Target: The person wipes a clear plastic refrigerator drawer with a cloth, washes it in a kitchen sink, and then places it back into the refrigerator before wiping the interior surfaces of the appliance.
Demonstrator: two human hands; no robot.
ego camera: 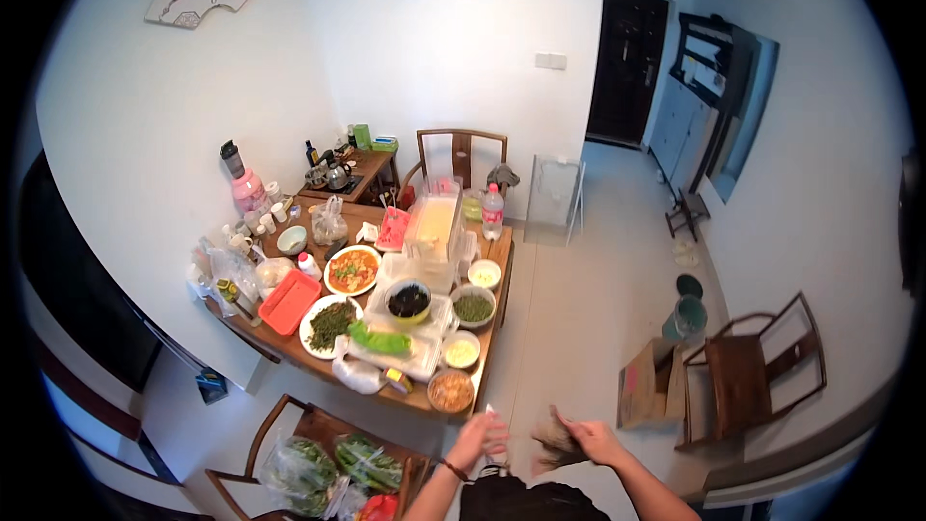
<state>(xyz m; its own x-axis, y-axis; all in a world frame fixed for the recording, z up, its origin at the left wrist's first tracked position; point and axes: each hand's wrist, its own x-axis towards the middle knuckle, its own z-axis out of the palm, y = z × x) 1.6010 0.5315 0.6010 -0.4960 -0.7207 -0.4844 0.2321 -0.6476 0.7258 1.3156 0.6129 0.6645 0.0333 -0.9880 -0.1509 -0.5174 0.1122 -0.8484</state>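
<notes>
My right hand point(595, 441) grips a brownish-grey bundle point(557, 443), perhaps a cloth or something fibrous; motion blur hides what it is. To its left, my left hand point(480, 441) is raised with its fingers apart and blurred, and I see nothing held in it. Both hands are above the floor, just past the near right corner of the wooden table point(486, 376). Nearest to my left hand on that corner stands a bowl of orange-brown shredded food point(450, 391). Behind it is a bowl of pale chopped food point(461, 349).
Dishes, bowls, clear plastic boxes point(434, 224) and a pink-labelled bottle point(493, 211) crowd the table. A chair with bagged green vegetables point(300, 474) stands at lower left. On the right are an open cardboard box point(651, 391), a green bucket point(686, 318) and a wooden chair point(738, 376).
</notes>
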